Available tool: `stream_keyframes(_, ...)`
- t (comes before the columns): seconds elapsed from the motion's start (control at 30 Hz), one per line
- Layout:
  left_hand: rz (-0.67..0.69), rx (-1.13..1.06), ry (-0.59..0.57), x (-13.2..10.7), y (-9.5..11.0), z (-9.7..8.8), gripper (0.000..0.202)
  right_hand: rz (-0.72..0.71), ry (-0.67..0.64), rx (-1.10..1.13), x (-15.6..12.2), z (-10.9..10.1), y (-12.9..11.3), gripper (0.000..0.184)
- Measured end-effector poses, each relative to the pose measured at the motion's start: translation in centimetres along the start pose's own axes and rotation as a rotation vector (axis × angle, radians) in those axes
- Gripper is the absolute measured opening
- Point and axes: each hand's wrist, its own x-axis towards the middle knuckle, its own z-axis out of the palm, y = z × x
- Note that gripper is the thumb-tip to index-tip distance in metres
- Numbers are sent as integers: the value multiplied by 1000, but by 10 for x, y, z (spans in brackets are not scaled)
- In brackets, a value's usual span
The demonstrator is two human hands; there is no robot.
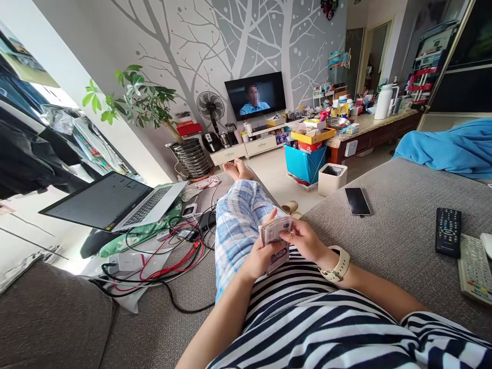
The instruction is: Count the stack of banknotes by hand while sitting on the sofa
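Note:
A stack of printed cards (277, 233) is held upright above my lap, its pale top face showing dark print and a picture. My left hand (257, 260) wraps the stack's left and lower side, thumb across the front. From the right, my right hand (307, 241) grips the upper right edge, with its thumb on the face. A cream watch (337, 265) is on my right wrist. Behind the cards lie my legs in blue-and-white checked trousers (238, 215). The fingers behind the stack are partly hidden.
On the sofa (388, 230) to the right lie a phone (357, 201), a black remote (448, 231) and a pale remote (475, 269). At left are an open laptop (148, 206) and tangled cables (175, 266). A white bin (332, 179) stands beyond.

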Motion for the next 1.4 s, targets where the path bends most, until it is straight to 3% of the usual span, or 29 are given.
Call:
stream_keyframes(0.07,-54,52,-44,-4,5,-2,69,14,44,37,-6,3,-1,27)
stream_keyframes(0.17,-66,223,-16,-11,16,-9,77,23,99,59,-10,6,0,27)
stream_keyframes(0.23,-64,368,78,-14,24,-13,67,19,151,57,-9,6,1,29)
stream_keyframes(0.33,77,415,360,-14,33,-9,56,-21,297,-14,-7,5,0,29)
stream_keyframes(0.37,109,425,394,-13,33,-5,53,-40,341,-54,-6,5,0,28)
stream_keyframes(0.5,21,216,378,-5,17,19,40,-100,403,-188,-10,5,-1,24)
stream_keyframes(0.6,-30,79,404,-1,-4,30,30,-81,417,-131,-15,8,4,24)
stream_keyframes(0.83,-144,20,415,-1,-23,22,22,43,493,19,-16,12,11,30)
stream_keyframes(1.0,-174,-4,307,0,-25,17,28,51,489,50,-16,13,8,30)
stream_keyframes(1.13,-162,5,306,3,-30,15,25,57,465,12,-13,10,9,31)
stream_keyframes(1.23,-148,7,296,4,-31,11,32,90,366,98,-10,5,11,36)
stream_keyframes(1.4,-169,-36,268,3,-30,2,33,265,163,400,-11,2,28,56)
